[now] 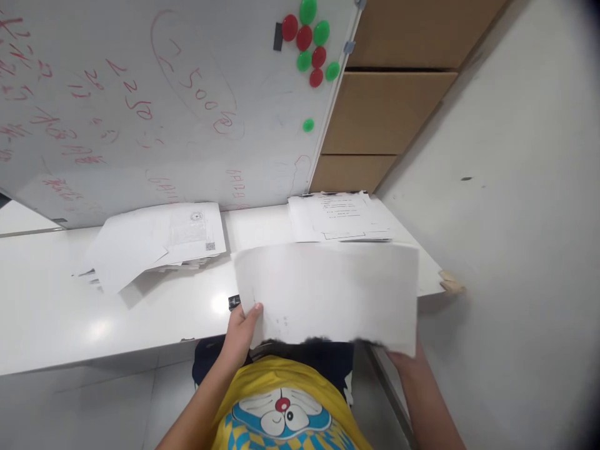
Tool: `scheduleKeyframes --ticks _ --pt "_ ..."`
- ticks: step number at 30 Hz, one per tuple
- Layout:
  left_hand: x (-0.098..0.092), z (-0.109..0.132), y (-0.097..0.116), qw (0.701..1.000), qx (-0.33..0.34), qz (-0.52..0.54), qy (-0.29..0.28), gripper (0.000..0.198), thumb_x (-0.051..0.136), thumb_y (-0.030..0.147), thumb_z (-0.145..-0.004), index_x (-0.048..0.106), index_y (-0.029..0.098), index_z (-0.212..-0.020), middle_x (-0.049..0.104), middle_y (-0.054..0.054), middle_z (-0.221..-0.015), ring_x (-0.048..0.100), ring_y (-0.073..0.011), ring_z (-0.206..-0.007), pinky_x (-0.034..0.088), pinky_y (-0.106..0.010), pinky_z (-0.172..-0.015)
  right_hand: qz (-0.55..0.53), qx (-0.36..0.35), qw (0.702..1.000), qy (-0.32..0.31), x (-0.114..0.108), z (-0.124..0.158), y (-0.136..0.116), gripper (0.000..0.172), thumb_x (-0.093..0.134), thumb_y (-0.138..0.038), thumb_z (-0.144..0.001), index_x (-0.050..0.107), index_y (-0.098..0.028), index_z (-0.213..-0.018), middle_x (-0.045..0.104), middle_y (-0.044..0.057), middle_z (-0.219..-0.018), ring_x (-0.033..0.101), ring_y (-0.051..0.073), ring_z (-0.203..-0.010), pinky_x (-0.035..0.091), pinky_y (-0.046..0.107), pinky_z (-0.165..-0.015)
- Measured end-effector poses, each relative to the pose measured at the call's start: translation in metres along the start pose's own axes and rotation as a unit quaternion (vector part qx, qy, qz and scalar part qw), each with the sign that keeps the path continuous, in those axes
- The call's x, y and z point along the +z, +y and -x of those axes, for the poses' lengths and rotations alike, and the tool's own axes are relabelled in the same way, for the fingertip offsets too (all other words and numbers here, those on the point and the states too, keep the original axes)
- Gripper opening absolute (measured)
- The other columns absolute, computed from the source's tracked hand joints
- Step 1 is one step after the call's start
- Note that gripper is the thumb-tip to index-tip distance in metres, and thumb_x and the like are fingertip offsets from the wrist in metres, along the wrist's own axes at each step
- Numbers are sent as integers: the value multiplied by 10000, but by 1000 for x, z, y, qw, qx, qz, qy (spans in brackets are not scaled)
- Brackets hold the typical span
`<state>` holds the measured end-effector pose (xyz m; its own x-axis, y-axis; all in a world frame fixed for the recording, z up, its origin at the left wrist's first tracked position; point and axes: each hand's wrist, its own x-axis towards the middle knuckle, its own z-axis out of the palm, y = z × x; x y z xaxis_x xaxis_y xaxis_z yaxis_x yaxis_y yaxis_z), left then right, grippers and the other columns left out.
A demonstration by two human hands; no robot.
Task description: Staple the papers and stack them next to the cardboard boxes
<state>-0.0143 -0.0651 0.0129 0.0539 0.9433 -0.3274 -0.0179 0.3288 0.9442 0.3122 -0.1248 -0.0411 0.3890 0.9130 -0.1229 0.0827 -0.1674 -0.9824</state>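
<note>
A wide white sheet of paper (328, 294) spans the space between my hands, above the table's front edge and my lap. Its lower edge looks dark and ragged, and faint marks show near its left end. My left hand (241, 331) is closed on the left edge, thumb on top and fingers underneath. At the lower right corner, my right hand (407, 357) grips the sheet from below, most of its fingers hidden by the paper. A small black object (234, 302) lies on the table beside my left hand.
On the white table (47, 300) lie a loose paper stack (154, 240) at left and a printed stack (337, 215) beyond the sheet. Behind stand a whiteboard (187, 150) with red writing and round magnets (304, 38), and cardboard boxes (384, 112). A wall (529, 219) borders the right.
</note>
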Motion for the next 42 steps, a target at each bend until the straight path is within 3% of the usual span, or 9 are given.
scheduleKeyframes --ticks 3,8,10,12,16,19,24,36,42 --pt "18 -2 -4 1000 -15 23 -11 579 652 571 -726 649 104 -1069 705 -136 -996 651 -308 -932 512 -415 -806 -45 43 998 15 -2 -8 -13 657 608 -769 -612 695 -260 -1017 743 120 -976 666 363 -991 525 506 -878" --pt "41 7 -15 987 -13 50 -150 446 610 468 -795 629 119 -1073 703 -111 -959 660 -243 -866 516 -366 -790 60 122 989 51 -39 -15 -24 502 817 -479 -529 700 -185 -920 749 115 -988 684 337 -954 526 469 -898" --pt "37 8 -19 990 41 -6 -133 387 531 433 -856 613 140 -1095 695 -90 -924 656 -203 -797 521 -362 -777 74 132 985 81 -57 -12 -17 465 803 -455 -550 703 -183 -913 753 109 -972 692 330 -936 550 453 -863" --pt "25 6 -20 977 149 -142 -52 340 468 394 -898 612 161 -1099 685 -86 -912 646 -203 -801 515 -385 -794 76 156 981 87 -68 -7 -7 429 793 -436 -572 708 -192 -915 756 105 -957 701 326 -918 573 436 -821" --pt "-7 -11 -16 807 357 -468 45 344 529 293 -878 594 180 -1197 636 -140 -1166 508 -325 -1188 356 -521 -1022 43 208 975 67 -64 5 13 390 807 -390 -571 710 -194 -893 755 115 -970 706 320 -926 584 410 -820" --pt "-20 -32 -16 735 365 -570 33 362 514 289 -899 561 177 -1240 644 -129 -1143 529 -317 -1146 366 -504 -1005 3 235 970 62 -56 13 23 397 818 -377 -582 703 -191 -914 748 110 -1007 702 307 -954 589 389 -826" --pt "-25 -53 -25 728 360 -582 18 323 467 340 -937 567 172 -1194 673 -105 -1029 597 -260 -942 448 -391 -805 -27 252 964 76 -54 19 34 417 820 -373 -597 694 -186 -949 739 112 -1041 700 303 -967 604 374 -797" --pt "-22 -59 -22 766 370 -526 -12 342 481 380 -935 575 167 -1185 676 -85 -1058 581 -241 -966 437 -374 -843 18 230 970 79 -47 18 16 435 835 -373 -556 707 -163 -915 739 123 -1036 688 307 -990 564 380 -868" --pt "-28 -58 -20 736 421 -526 -63 378 413 262 -962 480 209 -1330 648 -90 -1186 595 -215 -1018 435 -370 -841 10 238 969 71 -46 23 15 456 834 -392 -582 705 -157 -951 740 112 -1038 689 295 -983 569 360 -845"
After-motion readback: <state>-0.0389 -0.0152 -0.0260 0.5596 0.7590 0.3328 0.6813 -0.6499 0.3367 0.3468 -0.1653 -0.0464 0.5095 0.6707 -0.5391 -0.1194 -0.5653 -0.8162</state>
